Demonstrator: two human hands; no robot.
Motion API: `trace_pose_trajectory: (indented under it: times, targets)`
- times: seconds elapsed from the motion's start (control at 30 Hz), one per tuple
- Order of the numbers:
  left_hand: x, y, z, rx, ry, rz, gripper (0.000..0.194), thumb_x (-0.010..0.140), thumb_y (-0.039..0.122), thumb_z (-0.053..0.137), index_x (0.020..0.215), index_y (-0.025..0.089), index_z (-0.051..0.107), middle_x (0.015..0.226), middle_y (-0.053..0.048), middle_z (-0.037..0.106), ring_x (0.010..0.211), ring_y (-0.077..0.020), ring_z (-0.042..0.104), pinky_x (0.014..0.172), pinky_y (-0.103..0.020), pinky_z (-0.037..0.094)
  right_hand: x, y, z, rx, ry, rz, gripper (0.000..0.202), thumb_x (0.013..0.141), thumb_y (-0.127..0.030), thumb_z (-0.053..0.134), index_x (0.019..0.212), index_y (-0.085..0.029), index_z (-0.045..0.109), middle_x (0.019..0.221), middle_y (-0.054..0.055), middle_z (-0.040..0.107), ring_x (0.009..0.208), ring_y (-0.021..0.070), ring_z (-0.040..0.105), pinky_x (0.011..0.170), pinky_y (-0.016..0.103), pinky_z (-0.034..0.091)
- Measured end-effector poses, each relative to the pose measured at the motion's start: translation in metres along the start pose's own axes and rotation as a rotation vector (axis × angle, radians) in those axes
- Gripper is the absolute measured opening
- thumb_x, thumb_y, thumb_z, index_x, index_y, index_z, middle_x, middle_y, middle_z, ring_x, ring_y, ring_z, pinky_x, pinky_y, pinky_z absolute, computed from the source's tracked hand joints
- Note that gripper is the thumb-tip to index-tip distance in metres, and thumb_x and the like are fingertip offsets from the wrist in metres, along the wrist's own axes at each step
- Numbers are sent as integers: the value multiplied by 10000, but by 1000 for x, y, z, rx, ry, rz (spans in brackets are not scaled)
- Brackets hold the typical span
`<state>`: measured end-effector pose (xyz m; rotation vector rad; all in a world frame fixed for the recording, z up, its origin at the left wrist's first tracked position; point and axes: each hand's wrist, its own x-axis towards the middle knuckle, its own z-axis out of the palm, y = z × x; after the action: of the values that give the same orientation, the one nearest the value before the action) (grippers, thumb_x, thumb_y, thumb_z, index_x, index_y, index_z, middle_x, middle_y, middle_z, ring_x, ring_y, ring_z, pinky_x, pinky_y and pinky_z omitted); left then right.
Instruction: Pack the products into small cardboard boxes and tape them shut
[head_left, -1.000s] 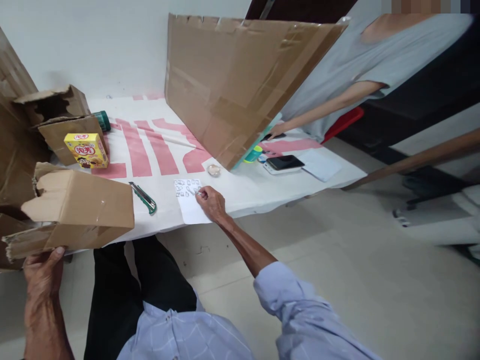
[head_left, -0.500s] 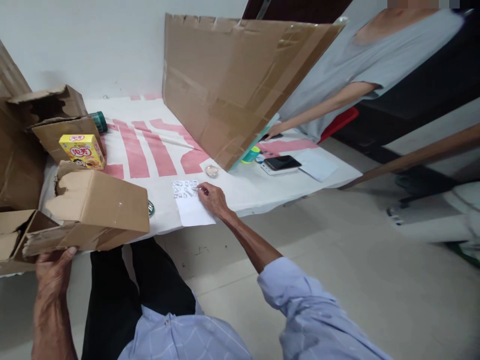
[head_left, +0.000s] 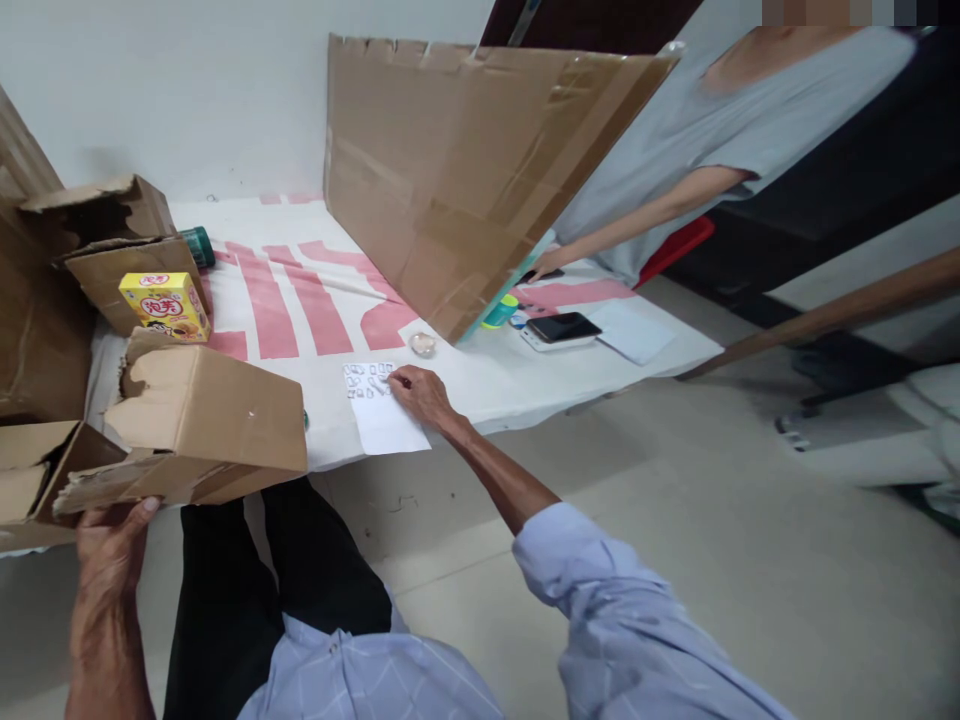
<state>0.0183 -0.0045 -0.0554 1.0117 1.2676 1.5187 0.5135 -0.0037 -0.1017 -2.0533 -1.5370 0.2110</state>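
Note:
At the lower left, my left hand holds the near flap of an open cardboard box, its thumb on top and its other fingers hidden below. My right hand is over the right side of a white paper with small drawings on its upper part. The fingers of that hand are pinched together at the drawings; what they hold, if anything, is too small to make out. Just beyond this hand lies a small round clear item. A yellow snack box stands behind the cardboard box.
A large cardboard panel stands across the table. Beyond it are a green-yellow container, a phone on a white box, and a person's arm. More cardboard boxes and a green jar are at left.
The cardboard box at my left hand has shifted slightly right, covering most of a small round green item beside it. My right hand has moved slightly left over the paper.

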Motion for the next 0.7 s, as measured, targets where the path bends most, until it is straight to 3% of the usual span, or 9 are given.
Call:
trace_pose_trajectory:
  times: [0.4, 0.7]
  targets:
    - [-4, 5, 2, -11, -16, -15, 589, 387, 459, 1073, 870, 238, 820, 951, -28, 833, 992, -306, 779, 1139, -555, 571, 18, -14, -7, -136, -161, 117, 219, 911, -281, 630, 762, -205, 771, 833, 38, 789, 820, 188, 680, 694, 278, 386]
    - [-2, 0, -1, -10, -12, -13, 565, 412, 433, 1069, 870, 224, 812, 917, -21, 823, 935, -267, 778, 1092, -484, 603, 39, -25, -14, -228, -259, 143, 73, 841, -219, 706, 838, -210, 778, 922, 38, 805, 899, 193, 685, 721, 270, 399]
